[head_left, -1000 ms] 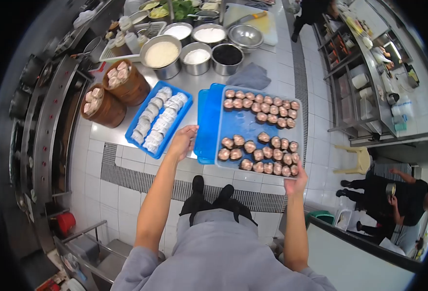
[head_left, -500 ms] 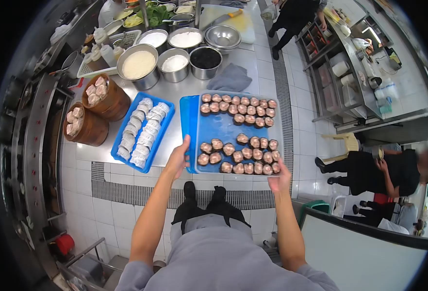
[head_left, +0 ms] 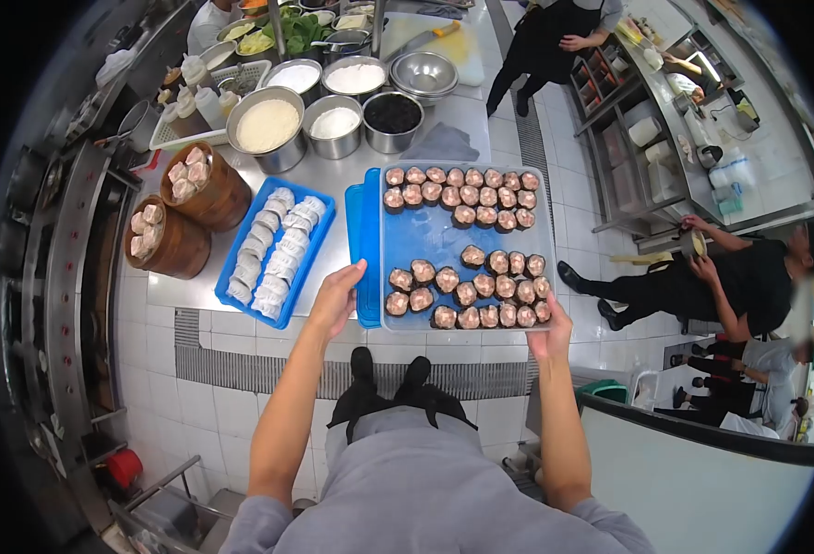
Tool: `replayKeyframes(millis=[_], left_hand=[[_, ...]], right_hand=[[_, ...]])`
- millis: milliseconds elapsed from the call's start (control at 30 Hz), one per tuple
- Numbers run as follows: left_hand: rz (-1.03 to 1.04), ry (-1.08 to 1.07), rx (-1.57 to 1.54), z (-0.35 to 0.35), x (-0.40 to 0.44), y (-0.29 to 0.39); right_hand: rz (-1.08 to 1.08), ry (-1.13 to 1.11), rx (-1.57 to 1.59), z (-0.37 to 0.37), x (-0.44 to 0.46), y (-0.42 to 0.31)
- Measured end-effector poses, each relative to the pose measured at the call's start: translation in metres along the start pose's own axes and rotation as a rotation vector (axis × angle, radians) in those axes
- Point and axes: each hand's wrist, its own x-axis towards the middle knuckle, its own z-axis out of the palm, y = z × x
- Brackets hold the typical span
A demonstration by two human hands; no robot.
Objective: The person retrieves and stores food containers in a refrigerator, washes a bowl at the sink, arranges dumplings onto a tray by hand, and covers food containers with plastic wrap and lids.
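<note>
A clear tray (head_left: 425, 231) with rows of dark-wrapped, pink-topped dumplings (head_left: 487, 288) lies over blue trays or lids (head_left: 363, 249) that stick out on its left. My right hand (head_left: 551, 330) grips the clear tray's lower right corner, thumb on top. My left hand (head_left: 338, 297) is at the lower left edge of the blue pieces, fingers together; the hold of its fingertips is partly hidden. Left of it, a blue basket (head_left: 287, 319) holds two rows of white pleated dumplings (head_left: 282, 260). Two brown steamers (head_left: 176, 245) with pink dumplings stand further left.
Metal bowls (head_left: 335, 138), a grey cloth (head_left: 444, 145), squeeze bottles (head_left: 209, 106) and a cutting board with a knife (head_left: 435, 37) are at the back of the steel table (head_left: 172, 291). People stand at the right (head_left: 702, 272) and back right (head_left: 555, 42).
The clear tray and my right hand have shifted slightly right since half a second ago, showing more blue at the left. The person at the right has moved closer.
</note>
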Motion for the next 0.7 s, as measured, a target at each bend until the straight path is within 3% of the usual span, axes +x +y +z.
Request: replayKeyframes(millis=[200,267,400,467,533,700], left_hand=[[0.037,0.038,0.041,0.019,-0.006,0.009],[-0.002,0.101,0.051,0.015,-0.008,0.005],[-0.043,-0.016,-0.089,0.021,-0.016,-0.001],[-0.054,-0.046,-0.010,0.014,-0.007,-0.007],[-0.135,-0.041,0.272,0.007,0.003,-0.012],[-0.073,0.057,-0.014,0.017,0.008,-0.011]], right_hand=[[0.008,0.050,0.056,-0.004,0.001,0.020],[0.019,-0.050,0.079,-0.002,0.002,0.032],[0.069,0.031,0.037,0.008,0.002,0.046],[0.092,0.036,0.013,0.011,0.001,0.047],[0.145,0.023,-0.080,0.018,0.002,0.040],[0.165,0.083,-0.346,0.038,0.000,0.021]])
